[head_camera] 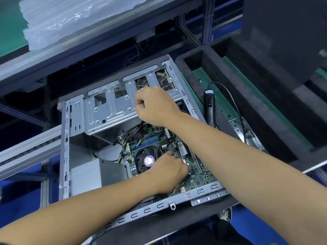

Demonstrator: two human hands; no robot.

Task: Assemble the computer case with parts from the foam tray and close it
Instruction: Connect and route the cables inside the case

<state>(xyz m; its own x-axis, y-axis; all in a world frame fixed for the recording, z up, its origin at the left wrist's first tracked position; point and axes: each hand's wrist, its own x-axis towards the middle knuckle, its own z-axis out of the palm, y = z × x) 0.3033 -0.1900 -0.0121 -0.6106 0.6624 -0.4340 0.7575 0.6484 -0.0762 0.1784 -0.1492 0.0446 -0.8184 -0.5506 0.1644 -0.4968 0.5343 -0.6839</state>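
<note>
The open computer case (64, 147) lies on its side before me, with its motherboard (200, 179) and CPU fan (146, 160) showing. A grey metal drive cage (106, 110) spans the case's far end. My right hand (155, 105) is closed in a fist on the cage's near right edge; what it grips is hidden. My left hand (168, 171) rests down on the motherboard beside the fan, one finger stretched toward the black cables (160, 147). The black foam tray (251, 96) sits to the right of the case.
An electric screwdriver (209, 105) with a cable lies in the foam tray's left compartment, near a metal bracket (247, 133). A dark case panel (283, 32) stands at the upper right. Plastic-wrapped foam (70, 16) lies on the shelf above.
</note>
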